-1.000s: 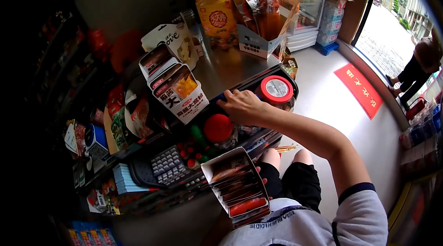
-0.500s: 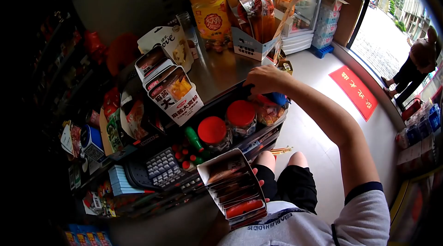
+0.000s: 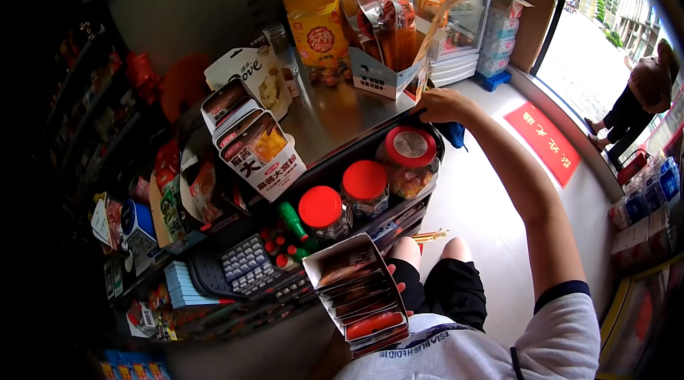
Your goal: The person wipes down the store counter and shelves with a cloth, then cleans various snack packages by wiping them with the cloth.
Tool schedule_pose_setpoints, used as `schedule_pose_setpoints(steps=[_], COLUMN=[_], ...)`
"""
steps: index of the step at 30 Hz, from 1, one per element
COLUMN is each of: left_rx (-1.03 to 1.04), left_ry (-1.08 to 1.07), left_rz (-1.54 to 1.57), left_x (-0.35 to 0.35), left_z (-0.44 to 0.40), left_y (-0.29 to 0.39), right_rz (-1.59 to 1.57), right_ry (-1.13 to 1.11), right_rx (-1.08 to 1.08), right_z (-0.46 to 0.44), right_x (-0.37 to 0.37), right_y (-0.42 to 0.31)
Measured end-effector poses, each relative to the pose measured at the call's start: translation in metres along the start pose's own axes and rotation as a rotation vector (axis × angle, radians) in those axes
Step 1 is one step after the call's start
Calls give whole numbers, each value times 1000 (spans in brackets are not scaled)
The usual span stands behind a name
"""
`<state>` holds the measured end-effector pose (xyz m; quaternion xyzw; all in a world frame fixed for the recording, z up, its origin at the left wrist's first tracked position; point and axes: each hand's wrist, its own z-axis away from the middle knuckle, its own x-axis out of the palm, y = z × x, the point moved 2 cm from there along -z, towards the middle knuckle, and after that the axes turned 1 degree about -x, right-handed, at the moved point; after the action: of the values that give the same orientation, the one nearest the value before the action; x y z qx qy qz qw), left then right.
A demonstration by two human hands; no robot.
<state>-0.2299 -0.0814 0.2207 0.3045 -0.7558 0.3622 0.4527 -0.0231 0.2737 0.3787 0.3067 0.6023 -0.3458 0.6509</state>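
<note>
My right hand (image 3: 443,106) is at the right corner of the metal counter (image 3: 335,116), its fingers closed on a blue cloth-like thing (image 3: 453,133) that hangs below the palm. Close to it stand a grey-white box (image 3: 381,81) of packaged snacks and, below the counter edge, a jar with a red lid (image 3: 411,146). Low in the view, my left hand (image 3: 397,282) grips an open white box (image 3: 356,294) filled with upright packets. Only its fingertips show at the box's right side; the rest is hidden.
White snack cartons (image 3: 260,155) and a yellow bag (image 3: 320,42) stand on the counter. Below are more red-lidded jars (image 3: 320,207), a green bottle (image 3: 292,221) and a keyboard (image 3: 249,266). A red mat (image 3: 543,141) lies near the doorway, where a person (image 3: 645,91) stands.
My right hand has moved right along the counter's front edge to its corner, with the blue thing. It no longer covers the right-hand jar. My left hand still holds the box.
</note>
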Motion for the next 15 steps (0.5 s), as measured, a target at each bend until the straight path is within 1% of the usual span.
schedule_pose_setpoints(steps=[1,4,6,8,9,12,14,15], left_rx=[-4,5,4,-40,-34,-26,-39,-36], left_ry=[13,101,131,84,142,197,167,167], left_rz=[-8,44,55,9,7,-17,-4,-3], left_x=[-1,-7,-4,-4,-3,-5,-12,-13], left_z=[0,6,6,5,7,6,4,3], left_y=[0,-1,-3,0,0,0,2,2], right_rz=[-32,174,266,291,284,2,-135,-159], right_ry=[-17,25,-40,-120,-173,156,267,295], right_rx=[55,308,379,467,515,157,-39,-94], right_z=[2,-2,23,43,51,53,36,28], right_x=[-1,20,22,17,14,7,15,20], right_y=[7,50,72,77,76,58,46,40])
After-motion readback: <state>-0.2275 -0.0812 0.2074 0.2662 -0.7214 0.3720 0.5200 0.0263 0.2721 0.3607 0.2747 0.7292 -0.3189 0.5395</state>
